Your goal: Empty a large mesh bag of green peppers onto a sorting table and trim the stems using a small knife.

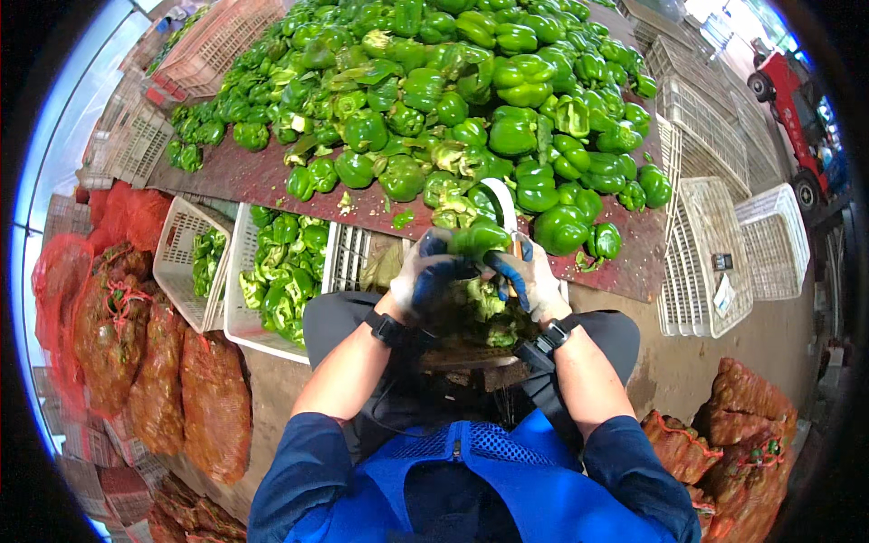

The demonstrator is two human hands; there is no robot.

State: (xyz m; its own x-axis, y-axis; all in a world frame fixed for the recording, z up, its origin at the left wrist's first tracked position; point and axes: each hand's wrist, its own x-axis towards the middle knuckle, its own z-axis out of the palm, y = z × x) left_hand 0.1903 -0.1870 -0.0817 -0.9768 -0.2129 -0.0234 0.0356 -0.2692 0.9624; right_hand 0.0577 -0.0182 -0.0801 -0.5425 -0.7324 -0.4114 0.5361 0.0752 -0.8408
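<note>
My left hand, in a white glove with dark blue fingers, is closed on a green bell pepper at the table's near edge. The pepper is slightly blurred. In the matching glove, my right hand grips a knife with a curved pale blade. Its blade rises just beyond the pepper and hooks left; most of the handle is hidden by my fingers. Below both hands, pale green pepper pieces lie between my knees. Ahead, a large heap of green bell peppers covers much of the dark red table.
Left of my knee stands a white crate of green peppers, beside another crate holding some. Filled red mesh sacks lie at left, more sacks at lower right. Nested crates stand right of the table; a red vehicle is beyond.
</note>
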